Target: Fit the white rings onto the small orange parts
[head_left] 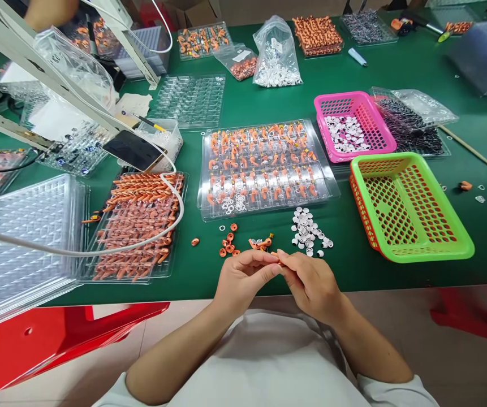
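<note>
My left hand [241, 280] and my right hand [314, 282] meet at the table's front edge, fingertips pinched together. Between them shows a sliver of a small orange part [275, 254]; the fingers cover most of it. Just beyond the fingertips lies an orange curved piece [261, 243] with a yellow end. To the left are several copper-coloured round caps [228, 247] and a white ring [222, 228]. A pile of small white discs [306, 226] lies to the right. Behind these, a clear tray [264, 164] carries rows of orange curved pieces and some white rings.
A green basket [466, 243] stands at right, with a pink basket [389, 138] of white pieces behind it. At left are a filled tray of orange parts [133, 237], stacked clear trays [26, 226], a phone [133, 149] and a white cable [99, 252]. Another person's blurred hand [50, 12] shows top left.
</note>
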A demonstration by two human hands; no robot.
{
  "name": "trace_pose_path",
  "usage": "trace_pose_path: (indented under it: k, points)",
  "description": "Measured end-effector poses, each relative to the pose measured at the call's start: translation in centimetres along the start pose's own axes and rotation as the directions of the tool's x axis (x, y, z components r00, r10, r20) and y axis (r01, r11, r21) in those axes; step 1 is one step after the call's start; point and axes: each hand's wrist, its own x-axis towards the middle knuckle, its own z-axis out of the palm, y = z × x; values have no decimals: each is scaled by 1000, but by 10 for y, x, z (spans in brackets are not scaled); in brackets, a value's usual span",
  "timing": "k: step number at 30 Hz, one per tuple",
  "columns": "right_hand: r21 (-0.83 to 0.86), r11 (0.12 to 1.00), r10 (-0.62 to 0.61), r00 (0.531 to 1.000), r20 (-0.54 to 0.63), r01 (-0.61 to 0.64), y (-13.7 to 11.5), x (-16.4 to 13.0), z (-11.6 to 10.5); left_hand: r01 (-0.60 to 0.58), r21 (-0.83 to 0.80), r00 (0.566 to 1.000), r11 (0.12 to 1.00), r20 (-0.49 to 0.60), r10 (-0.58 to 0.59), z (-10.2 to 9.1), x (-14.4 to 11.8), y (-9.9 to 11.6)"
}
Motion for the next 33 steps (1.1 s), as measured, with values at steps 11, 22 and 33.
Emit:
trace_pose_path:
  k: [11, 22, 33]
  points:
    - [-29, 1000, -7, 998, 67, 9, 0, 4, -6, 94, -106, 995, 990, -35, -98, 1, 4, -13]
    - [-70, 998, 8, 999, 48, -5, 2, 1, -1, 203, -249, 977, 947, -15, -213, 0, 6, -21]
    - [-148, 988, -39, 998, 53, 46, 4, -1, 1, 205, -239, 977, 949, -16, -215, 0, 3, -20]
